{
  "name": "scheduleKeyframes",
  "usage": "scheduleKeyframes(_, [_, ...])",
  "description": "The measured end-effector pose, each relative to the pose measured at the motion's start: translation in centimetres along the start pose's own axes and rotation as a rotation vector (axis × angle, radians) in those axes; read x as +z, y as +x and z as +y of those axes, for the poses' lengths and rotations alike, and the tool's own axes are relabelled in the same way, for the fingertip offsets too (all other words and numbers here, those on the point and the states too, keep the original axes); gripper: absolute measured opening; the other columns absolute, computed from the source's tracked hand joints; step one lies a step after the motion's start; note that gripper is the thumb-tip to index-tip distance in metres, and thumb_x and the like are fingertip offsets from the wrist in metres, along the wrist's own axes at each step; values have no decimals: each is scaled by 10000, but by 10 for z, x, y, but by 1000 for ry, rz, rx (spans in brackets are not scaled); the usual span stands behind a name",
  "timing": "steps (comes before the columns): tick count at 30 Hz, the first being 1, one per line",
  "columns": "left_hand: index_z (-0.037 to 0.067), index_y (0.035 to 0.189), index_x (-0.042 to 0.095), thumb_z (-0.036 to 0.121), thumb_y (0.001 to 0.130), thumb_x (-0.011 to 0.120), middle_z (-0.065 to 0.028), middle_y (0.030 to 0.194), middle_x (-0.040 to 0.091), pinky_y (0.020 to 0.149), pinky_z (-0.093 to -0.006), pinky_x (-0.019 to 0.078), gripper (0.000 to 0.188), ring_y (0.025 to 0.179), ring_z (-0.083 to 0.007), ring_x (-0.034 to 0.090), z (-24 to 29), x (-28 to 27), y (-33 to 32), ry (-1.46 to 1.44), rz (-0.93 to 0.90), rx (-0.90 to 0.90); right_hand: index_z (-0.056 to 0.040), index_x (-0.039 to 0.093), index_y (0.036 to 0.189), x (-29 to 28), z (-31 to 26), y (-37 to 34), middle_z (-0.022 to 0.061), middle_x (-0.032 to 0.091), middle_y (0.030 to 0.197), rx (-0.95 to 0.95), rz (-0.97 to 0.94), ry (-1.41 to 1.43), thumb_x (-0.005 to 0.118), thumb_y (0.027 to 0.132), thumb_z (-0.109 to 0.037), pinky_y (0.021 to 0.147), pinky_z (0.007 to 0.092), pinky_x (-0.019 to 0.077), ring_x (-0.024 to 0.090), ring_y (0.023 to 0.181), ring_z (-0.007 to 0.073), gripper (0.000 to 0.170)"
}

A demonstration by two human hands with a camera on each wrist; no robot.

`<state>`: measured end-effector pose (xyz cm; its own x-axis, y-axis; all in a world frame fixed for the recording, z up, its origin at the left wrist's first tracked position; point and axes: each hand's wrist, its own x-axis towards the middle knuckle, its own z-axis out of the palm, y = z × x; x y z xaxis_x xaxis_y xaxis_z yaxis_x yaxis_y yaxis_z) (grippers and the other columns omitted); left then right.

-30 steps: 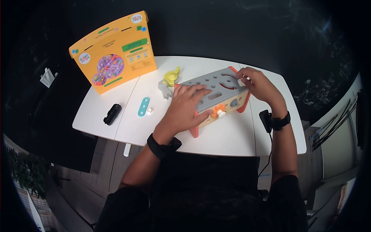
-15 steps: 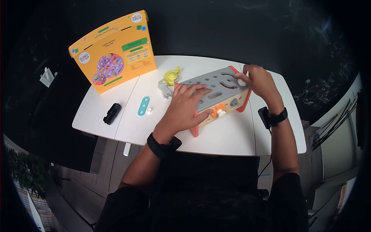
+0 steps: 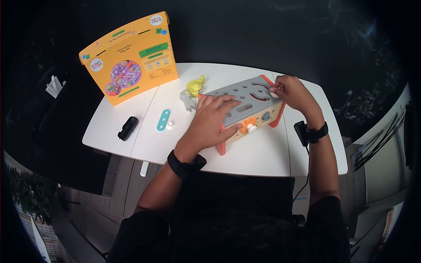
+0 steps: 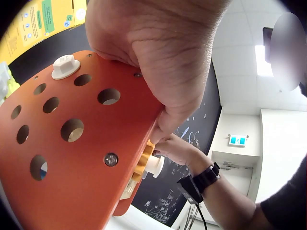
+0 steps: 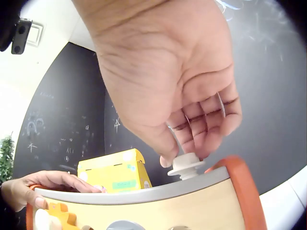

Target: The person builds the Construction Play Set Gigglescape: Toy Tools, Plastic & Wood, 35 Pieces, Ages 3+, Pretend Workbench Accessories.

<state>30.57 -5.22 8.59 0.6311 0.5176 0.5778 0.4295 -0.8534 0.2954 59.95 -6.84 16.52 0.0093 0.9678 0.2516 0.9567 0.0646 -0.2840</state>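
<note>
Has, well left of the toy workbench [image 3: 247,103], a yellow "Construction Play Set" box [image 3: 127,57] standing behind and a black object [image 3: 127,128] lying in front. Nearer the workbench's left end, has a teal perforated strip [image 3: 163,120] with a small white piece [image 3: 170,125] just beside, then a grey-and-yellow toy piece [image 3: 193,90]. Rests the left hand [image 3: 208,120] on the workbench's left end, not grasping, fingers extended across the grey top, thumb at the front edge. Shows a white hex bolt [image 4: 65,66] in the workbench's orange-red left panel [image 4: 84,127]. Carries an orange gear [image 3: 248,124] with a white knob [image 3: 251,128] on the workbench's front, and a grey gear-shaped piece [image 3: 265,116] farther right. At the workbench's right end, pinches a white flanged bolt [image 5: 186,164] between right-hand [image 3: 294,93] thumb and fingers, shank partly visible above the grey top. Supports the workbench on a white table [image 3: 258,155].
</note>
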Motion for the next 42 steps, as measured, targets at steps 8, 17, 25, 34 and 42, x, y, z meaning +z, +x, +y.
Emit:
scheduleKeyframes(8, [118, 1400, 649, 440, 874, 774, -107, 1458, 583, 1177, -475, 339, 629, 1287, -323, 503, -1, -1, 0, -17, -20, -17, 5, 740, 1003, -2, 19, -7, 139, 721, 846, 9, 80, 38, 748, 974, -221, 682, 355, 532, 685, 756, 218, 228])
scheduleKeyframes(17, [38, 1507, 521, 546, 796, 847, -268, 1564, 467, 1233, -632, 246, 932, 1495, -445, 394, 67, 4, 10, 327, -233, -222, -75, 756, 1155, 44, 81, -43, 124, 777, 1056, 232, -275, -80, 768, 876, -70, 873, 370, 575, 744, 1010, 273, 280])
scheduleKeyframes(25, [12, 1559, 419, 506, 725, 909, -309, 1572, 417, 1168, -706, 281, 1087, 1481, -451, 392, 80, 55, 13, 604, -201, -180, -6, 790, 995, 87, 80, -42, 113, 790, 866, 147, -78, 270, 873, 792, -108, 722, 310, 584, 748, 737, 215, 242])
scheduleKeyframes(34, [117, 1655, 296, 336, 696, 909, -215, 1574, 437, 1107, -682, 315, 1159, 1440, -406, 432, 55, 65, 4, 836, 262, -99, 36, 747, 941, 35, 27, -67, 171, 754, 829, 47, 261, 218, 776, 822, -58, 689, 348, 585, 734, 690, 246, 155])
scheduleKeyframes(42, [80, 1654, 297, 200, 649, 895, -204, 1448, 458, 1053, -536, 457, 1176, 1358, -391, 495, 34, 21, 11, 62, 330, -124, 1, 724, 1035, -12, -37, -73, 105, 683, 858, -280, 654, -102, 780, 816, 13, 699, 373, 562, 662, 788, 270, 226])
